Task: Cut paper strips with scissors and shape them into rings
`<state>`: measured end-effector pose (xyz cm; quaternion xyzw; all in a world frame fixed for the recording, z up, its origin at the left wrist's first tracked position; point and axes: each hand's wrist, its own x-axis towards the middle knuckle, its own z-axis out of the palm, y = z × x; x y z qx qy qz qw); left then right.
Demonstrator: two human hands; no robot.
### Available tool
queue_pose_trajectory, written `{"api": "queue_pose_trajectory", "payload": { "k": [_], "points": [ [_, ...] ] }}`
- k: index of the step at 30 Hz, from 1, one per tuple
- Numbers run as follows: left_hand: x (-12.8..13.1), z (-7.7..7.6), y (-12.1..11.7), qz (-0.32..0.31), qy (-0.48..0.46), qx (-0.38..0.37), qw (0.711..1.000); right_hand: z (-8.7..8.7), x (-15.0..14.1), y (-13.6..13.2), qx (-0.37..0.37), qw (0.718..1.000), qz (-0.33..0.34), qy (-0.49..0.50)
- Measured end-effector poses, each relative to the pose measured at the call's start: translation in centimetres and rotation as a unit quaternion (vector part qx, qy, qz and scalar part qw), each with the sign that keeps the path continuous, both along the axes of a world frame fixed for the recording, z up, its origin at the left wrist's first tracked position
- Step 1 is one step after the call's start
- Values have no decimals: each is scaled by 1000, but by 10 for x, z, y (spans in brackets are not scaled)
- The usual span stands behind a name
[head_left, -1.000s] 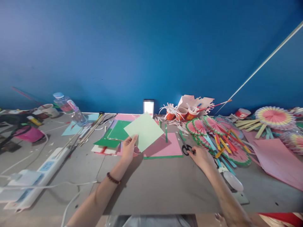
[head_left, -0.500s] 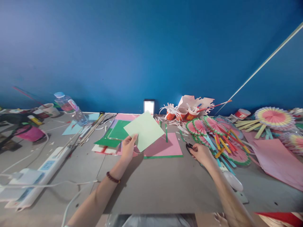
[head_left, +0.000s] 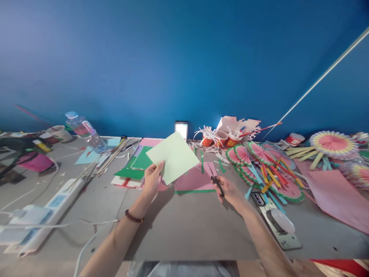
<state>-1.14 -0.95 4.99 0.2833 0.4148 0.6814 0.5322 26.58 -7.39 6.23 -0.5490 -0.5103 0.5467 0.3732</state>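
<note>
A pale green sheet of paper (head_left: 174,156) is pinched at its lower left edge by my left hand (head_left: 152,179), held tilted above the table. My right hand (head_left: 229,188) grips black-handled scissors (head_left: 216,184), their blades pointing up and away from me, apart from the green sheet. Below them lies a pink sheet (head_left: 190,181) with a green edge showing along its front and a narrow green strip (head_left: 202,163) on top. Left of the raised sheet rests a green packet (head_left: 141,157) on stacked coloured papers.
Folded pink-and-green paper fans (head_left: 261,152) and coloured strips lie at right, near a phone (head_left: 288,238) with a white mouse (head_left: 281,220) on it. Paper cups (head_left: 233,138) stand by the blue wall. A power strip (head_left: 54,211), thin sticks (head_left: 112,157) and a bottle (head_left: 86,130) are at left.
My right hand has lifted the scissors from beside the fans and brought them left, over the pink sheet's edge. The pale green sheet has shifted slightly left. More of the phone shows.
</note>
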Motion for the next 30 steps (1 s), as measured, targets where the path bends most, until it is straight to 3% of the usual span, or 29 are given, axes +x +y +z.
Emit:
{"api": "queue_pose_trajectory", "payload": {
  "k": [5,8,15,23,30],
  "points": [
    [2,12,-3,8,26,-17,999,-20,-17,-1,-22,1000,9,-14],
    [3,15,-6,-1,38,-13,999,-22,-19,-4,-16,1000,8,-11],
    [3,7,-6,-25,62,-4,998,-9,-24,-9,-37,999,-11,-13],
    [1,-3,-5,-37,85,10,996,-18,-20,-8,-43,999,-4,-9],
    [0,-6,-4,-50,88,20,995,-16,-21,-8,-48,999,-13,-14]
  ]
}}
